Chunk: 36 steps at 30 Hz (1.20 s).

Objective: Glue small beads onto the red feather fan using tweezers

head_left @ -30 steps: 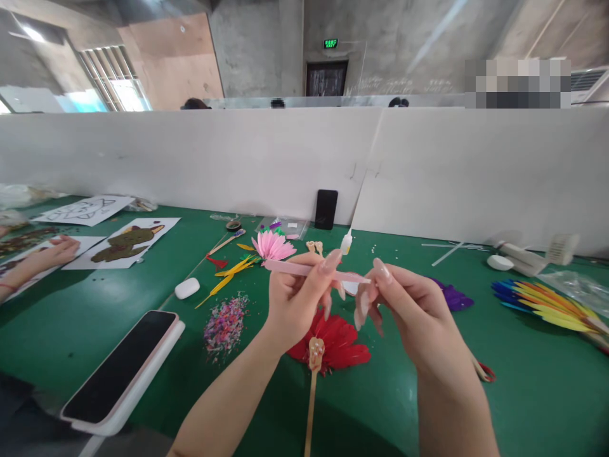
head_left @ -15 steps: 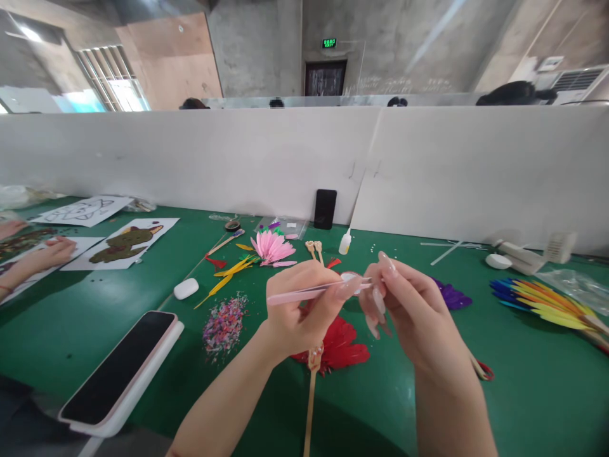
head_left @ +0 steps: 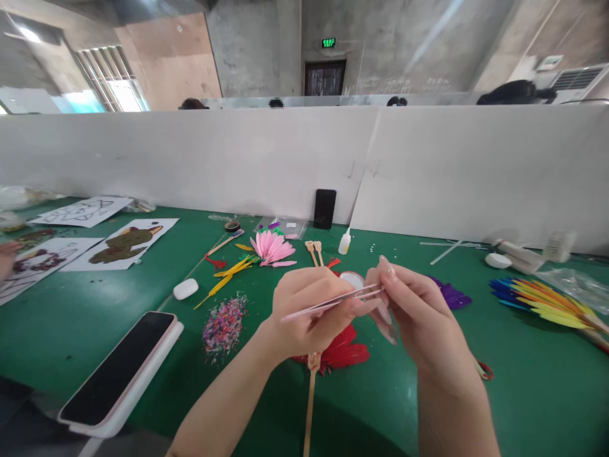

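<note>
As viewed from the far left, caught picture sheets (head_left: 126, 244) flat on the green tabletop (head_left: 523, 381), one bearing a brown animal figure. Showed a smartphone (head_left: 118, 371) face up near the front edge, screen dark, with a white earbud case (head_left: 185, 289) farther back. Took in a heap of coloured confetti (head_left: 223, 324) right of the case, yellow feathers (head_left: 228, 273) behind the heap and a pink feather flower (head_left: 272, 247) beyond those.

Found the left hand (head_left: 304, 314) raised over the tabletop at centre, closed around pink tweezers (head_left: 328, 303), tips aimed right and slightly upward. Placed the tweezers in the air between both hands, above a red feather fan (head_left: 340, 352) on a wooden stick (head_left: 309, 406), both lying on the tabletop, the fan partly hidden by the left hand. Recorded a small glue bottle (head_left: 345, 242) upright behind the hands and a black phone (head_left: 325, 209) leaning against the white divider (head_left: 190, 158).

Met the right hand (head_left: 419, 317) at the tweezer tips, thumb and forefinger pinched narrowly on them. Left the contents of that pinch, if any, too small to tell. Closed at right with a purple feather (head_left: 451, 295) near the right hand and a spread of blue, yellow and orange feathers (head_left: 542, 301) well apart toward the edge.
</note>
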Motion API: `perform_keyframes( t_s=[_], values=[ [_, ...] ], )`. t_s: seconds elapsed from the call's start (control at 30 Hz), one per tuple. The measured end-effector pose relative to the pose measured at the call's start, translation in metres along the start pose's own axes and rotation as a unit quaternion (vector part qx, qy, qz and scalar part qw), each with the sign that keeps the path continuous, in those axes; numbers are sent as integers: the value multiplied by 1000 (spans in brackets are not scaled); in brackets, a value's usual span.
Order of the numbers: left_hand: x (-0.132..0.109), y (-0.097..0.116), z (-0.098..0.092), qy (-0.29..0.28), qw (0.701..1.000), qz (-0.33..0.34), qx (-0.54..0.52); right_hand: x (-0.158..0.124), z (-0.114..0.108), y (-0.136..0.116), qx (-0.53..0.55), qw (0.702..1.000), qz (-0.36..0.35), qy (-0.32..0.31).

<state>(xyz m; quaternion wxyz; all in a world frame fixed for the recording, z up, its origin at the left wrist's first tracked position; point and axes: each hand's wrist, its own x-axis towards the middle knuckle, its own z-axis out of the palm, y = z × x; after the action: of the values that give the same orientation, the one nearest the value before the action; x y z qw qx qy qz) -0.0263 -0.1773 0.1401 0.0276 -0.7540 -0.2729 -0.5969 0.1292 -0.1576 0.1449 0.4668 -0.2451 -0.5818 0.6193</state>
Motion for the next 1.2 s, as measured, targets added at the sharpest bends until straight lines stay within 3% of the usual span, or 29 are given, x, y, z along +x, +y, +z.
perform_keyframes(
  t_s=[0.37,0.57,0.9,1.07,1.2],
  values=[
    [-1,-2,0,-19,999,23,32,-2,3,-3,-32,998,52,35],
    [-1,1,1,-7,999,14,45,-2,6,-3,-36,997,47,54],
    [-2,3,7,31,994,-88,-59,-1,5,-2,-42,998,36,21],
    [-5,4,12,70,954,-231,-179,-2,4,-2,-65,998,24,4],
    [-2,7,13,88,924,-296,-225,-1,4,-5,-97,995,14,15]
  ],
)
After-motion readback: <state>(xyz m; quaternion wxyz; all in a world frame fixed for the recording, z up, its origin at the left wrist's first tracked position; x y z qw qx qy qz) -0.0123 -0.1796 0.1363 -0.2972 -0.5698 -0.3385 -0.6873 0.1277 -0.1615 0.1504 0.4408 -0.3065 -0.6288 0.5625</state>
